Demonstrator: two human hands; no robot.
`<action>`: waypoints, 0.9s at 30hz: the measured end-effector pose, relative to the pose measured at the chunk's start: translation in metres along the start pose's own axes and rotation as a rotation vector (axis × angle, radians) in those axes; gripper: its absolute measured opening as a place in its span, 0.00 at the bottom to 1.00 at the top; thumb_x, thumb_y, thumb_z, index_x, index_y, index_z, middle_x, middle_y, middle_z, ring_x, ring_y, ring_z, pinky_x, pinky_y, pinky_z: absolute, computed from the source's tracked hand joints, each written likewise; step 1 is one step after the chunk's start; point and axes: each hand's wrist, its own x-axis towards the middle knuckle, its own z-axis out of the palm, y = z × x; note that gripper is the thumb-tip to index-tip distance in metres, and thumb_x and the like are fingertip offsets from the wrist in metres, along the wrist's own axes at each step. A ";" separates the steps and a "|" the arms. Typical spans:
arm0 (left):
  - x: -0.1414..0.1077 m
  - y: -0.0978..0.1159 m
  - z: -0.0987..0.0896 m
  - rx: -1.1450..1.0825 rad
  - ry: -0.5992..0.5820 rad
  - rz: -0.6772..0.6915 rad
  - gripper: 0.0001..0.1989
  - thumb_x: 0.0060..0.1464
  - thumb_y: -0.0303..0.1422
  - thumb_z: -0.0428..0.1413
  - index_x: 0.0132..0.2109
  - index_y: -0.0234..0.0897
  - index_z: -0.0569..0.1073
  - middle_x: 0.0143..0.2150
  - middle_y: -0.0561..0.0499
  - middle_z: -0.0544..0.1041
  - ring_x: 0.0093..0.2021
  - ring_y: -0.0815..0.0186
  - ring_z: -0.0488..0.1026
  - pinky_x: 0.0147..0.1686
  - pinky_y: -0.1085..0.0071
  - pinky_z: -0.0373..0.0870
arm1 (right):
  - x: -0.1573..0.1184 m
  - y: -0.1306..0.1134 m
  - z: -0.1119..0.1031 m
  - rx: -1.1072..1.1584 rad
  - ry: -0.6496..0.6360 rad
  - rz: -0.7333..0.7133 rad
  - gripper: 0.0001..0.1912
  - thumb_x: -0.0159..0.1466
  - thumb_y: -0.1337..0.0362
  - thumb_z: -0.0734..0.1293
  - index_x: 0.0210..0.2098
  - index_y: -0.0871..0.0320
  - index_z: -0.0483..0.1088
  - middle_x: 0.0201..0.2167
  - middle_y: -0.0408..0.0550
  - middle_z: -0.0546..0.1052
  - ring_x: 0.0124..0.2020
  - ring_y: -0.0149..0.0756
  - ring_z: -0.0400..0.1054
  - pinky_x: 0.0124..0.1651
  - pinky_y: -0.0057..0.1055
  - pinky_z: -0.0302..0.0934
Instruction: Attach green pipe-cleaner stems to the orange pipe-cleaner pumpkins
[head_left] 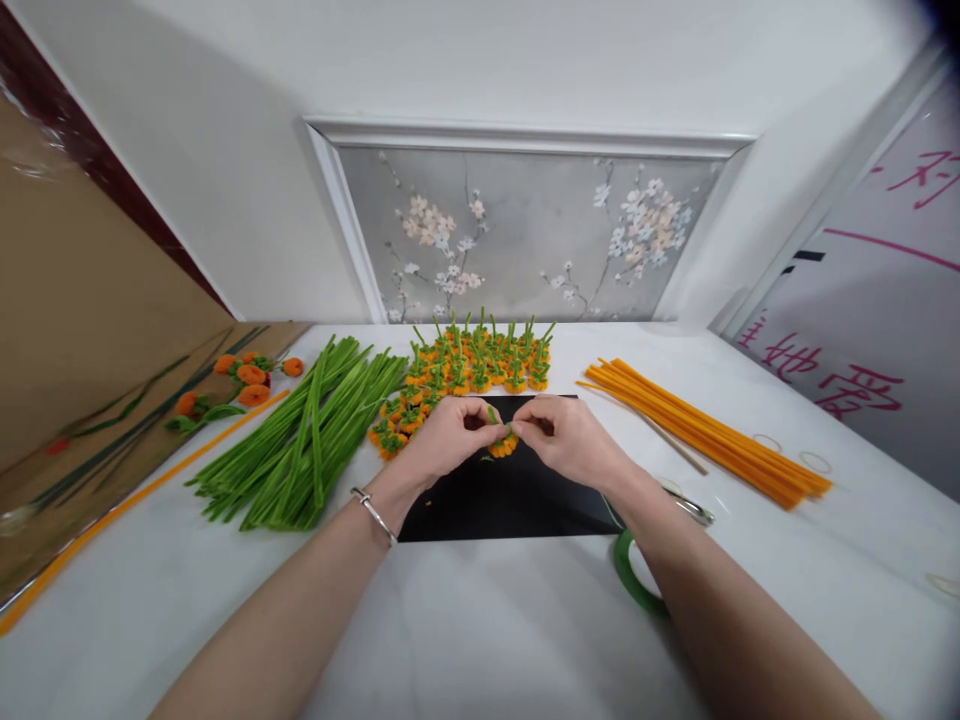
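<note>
Over a black mat, my left hand and my right hand meet fingertip to fingertip. Between them is a small orange flower with a green top; both hands pinch its green part. Just behind and to the left, many orange flowers with upright green stems stand grouped on the white table. A pile of green fuzzy stems lies to the left of my left hand. Orange fuzzy stems lie in a bundle to the right of my right hand.
A green tape roll lies partly under my right forearm, near metal scissors. A thin stick rests beside the orange bundle. Finished orange flowers lie on brown board at the left. The wall with a framed panel stands behind.
</note>
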 end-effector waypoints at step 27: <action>0.000 0.000 0.001 0.141 0.040 0.110 0.13 0.54 0.35 0.54 0.24 0.34 0.67 0.24 0.55 0.67 0.25 0.71 0.62 0.28 0.74 0.59 | -0.001 0.000 0.006 0.100 -0.047 0.122 0.09 0.57 0.66 0.65 0.29 0.58 0.77 0.23 0.41 0.72 0.24 0.29 0.60 0.27 0.25 0.52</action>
